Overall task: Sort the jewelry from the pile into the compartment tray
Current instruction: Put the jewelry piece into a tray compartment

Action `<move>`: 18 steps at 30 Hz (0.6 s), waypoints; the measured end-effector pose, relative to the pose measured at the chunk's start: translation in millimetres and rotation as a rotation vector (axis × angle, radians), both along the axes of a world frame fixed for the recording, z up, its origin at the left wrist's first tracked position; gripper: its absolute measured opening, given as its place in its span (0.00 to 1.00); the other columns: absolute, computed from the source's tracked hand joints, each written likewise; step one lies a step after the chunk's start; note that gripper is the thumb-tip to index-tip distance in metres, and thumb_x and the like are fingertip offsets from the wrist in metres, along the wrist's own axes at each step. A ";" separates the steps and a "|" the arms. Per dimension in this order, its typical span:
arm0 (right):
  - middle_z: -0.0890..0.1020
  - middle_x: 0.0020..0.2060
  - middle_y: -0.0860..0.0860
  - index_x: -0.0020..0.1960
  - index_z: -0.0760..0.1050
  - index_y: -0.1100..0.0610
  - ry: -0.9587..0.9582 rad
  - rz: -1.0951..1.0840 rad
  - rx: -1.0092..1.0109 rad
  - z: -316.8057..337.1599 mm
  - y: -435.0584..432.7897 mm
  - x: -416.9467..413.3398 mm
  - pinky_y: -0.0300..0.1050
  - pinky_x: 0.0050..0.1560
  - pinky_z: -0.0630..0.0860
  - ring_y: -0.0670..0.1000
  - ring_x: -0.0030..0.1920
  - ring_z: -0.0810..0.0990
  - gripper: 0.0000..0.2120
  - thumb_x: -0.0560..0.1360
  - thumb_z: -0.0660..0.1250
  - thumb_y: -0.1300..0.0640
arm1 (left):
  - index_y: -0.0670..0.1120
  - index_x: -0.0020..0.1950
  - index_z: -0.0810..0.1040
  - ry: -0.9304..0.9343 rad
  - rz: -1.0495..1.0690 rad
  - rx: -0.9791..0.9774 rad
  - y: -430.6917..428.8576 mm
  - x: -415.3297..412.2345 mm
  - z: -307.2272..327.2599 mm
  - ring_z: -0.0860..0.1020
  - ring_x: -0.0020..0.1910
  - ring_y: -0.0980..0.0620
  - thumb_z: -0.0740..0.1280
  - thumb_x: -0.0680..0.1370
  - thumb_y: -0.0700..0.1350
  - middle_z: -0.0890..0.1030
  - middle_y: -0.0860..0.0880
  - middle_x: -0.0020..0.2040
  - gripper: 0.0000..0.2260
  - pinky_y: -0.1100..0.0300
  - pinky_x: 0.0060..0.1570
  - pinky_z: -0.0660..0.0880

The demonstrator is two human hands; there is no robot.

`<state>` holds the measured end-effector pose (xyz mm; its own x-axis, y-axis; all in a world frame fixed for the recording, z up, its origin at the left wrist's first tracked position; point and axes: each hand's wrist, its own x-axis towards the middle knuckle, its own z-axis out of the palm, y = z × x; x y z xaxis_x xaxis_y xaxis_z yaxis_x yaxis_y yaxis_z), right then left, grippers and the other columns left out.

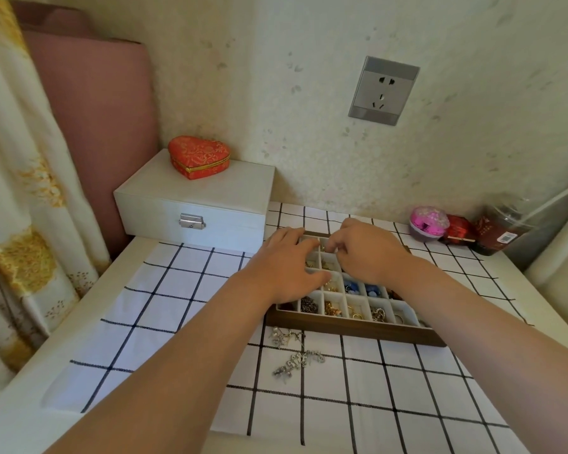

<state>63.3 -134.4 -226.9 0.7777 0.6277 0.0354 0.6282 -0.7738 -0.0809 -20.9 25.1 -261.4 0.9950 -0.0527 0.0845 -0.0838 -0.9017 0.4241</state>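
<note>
A wooden compartment tray [354, 332] with white cells lies on the checked cloth; several cells hold gold, silver and blue pieces. Both hands hover over its far left cells. My left hand [286, 267] lies flat on the tray's left side, fingers spread. My right hand [364, 250] is curled above the upper cells, fingertips pinched together; whether a small piece sits between them is hidden. In front of the tray lies a small pile of silver jewelry [295, 355], loose on the cloth.
A white latched box [194, 201] stands at the back left with a red heart-shaped box [199, 157] on top. At the back right sit a pink round container [428, 222], a red box [458, 231] and a dark jar [502, 231]. A wall rises behind.
</note>
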 end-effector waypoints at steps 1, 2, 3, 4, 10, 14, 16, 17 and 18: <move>0.74 0.51 0.47 0.54 0.82 0.45 0.012 0.003 0.005 0.6 0.0 -0.1 0.45 0.45 0.71 0.49 0.47 0.76 0.14 0.79 0.61 0.58 | 0.56 0.79 0.58 0.000 -0.001 -0.001 -0.1 0.0 -0.1 0.47 0.79 0.50 0.61 0.78 0.64 0.53 0.51 0.81 0.32 0.48 0.75 0.51; 0.75 0.52 0.47 0.54 0.82 0.45 0.017 -0.003 0.019 1.3 -0.3 0.4 0.46 0.47 0.73 0.49 0.48 0.77 0.14 0.79 0.61 0.59 | 0.56 0.79 0.58 -0.001 -0.003 -0.001 -0.3 0.1 -0.3 0.47 0.79 0.50 0.61 0.78 0.64 0.53 0.51 0.81 0.32 0.48 0.75 0.51; 0.75 0.52 0.47 0.53 0.82 0.45 0.014 -0.015 0.041 2.0 -0.9 1.4 0.47 0.49 0.75 0.49 0.49 0.77 0.13 0.79 0.61 0.58 | 0.56 0.79 0.58 -0.003 -0.005 -0.002 -0.2 0.2 -0.5 0.47 0.79 0.50 0.61 0.78 0.64 0.54 0.50 0.81 0.32 0.48 0.75 0.51; 0.75 0.52 0.47 0.54 0.81 0.44 0.011 -0.025 0.058 2.0 -1.0 2.6 0.47 0.50 0.75 0.49 0.49 0.77 0.13 0.79 0.61 0.58 | 0.56 0.79 0.58 -0.007 -0.007 -0.004 -0.1 0.3 -0.8 0.48 0.79 0.50 0.61 0.78 0.64 0.54 0.50 0.81 0.32 0.48 0.75 0.51; 0.73 0.52 0.48 0.65 0.77 0.41 0.014 -0.005 -0.026 -3.4 -1.0 1.4 0.45 0.45 0.72 0.49 0.47 0.75 0.18 0.80 0.59 0.55 | 0.55 0.79 0.58 -0.030 -0.017 0.000 0.5 -1.3 -1.1 0.49 0.79 0.50 0.62 0.78 0.64 0.55 0.51 0.80 0.32 0.49 0.75 0.52; 0.74 0.55 0.47 0.63 0.78 0.43 -0.027 -0.009 0.060 6.4 -8.3 -10.8 0.44 0.44 0.73 0.48 0.46 0.75 0.16 0.80 0.60 0.56 | 0.55 0.79 0.59 -0.052 -0.031 -0.018 1.4 -8.4 1.5 0.52 0.78 0.51 0.62 0.78 0.63 0.58 0.51 0.79 0.32 0.49 0.75 0.55; 0.74 0.54 0.46 0.63 0.78 0.43 -0.046 0.010 0.113 13.4 -11.0 -25.9 0.45 0.47 0.75 0.47 0.48 0.77 0.16 0.80 0.60 0.56 | 0.54 0.78 0.62 -0.084 -0.037 -0.049 2.9 -15.1 5.0 0.56 0.77 0.51 0.63 0.79 0.61 0.62 0.52 0.78 0.29 0.49 0.74 0.59; 0.74 0.52 0.45 0.62 0.78 0.43 -0.049 0.029 0.137 16.4 -11.9 -35.4 0.44 0.47 0.75 0.46 0.48 0.77 0.15 0.80 0.61 0.56 | 0.54 0.77 0.64 -0.112 -0.040 -0.062 4.1 -19.0 7.3 0.60 0.75 0.52 0.63 0.79 0.59 0.65 0.52 0.75 0.27 0.50 0.73 0.62; 0.75 0.51 0.43 0.61 0.79 0.43 -0.045 0.055 0.159 19.4 -12.8 -46.8 0.42 0.46 0.73 0.45 0.47 0.77 0.14 0.80 0.61 0.56 | 0.54 0.74 0.68 -0.145 -0.041 -0.069 5.5 -23.6 9.7 0.64 0.72 0.53 0.64 0.79 0.57 0.69 0.53 0.72 0.24 0.52 0.70 0.66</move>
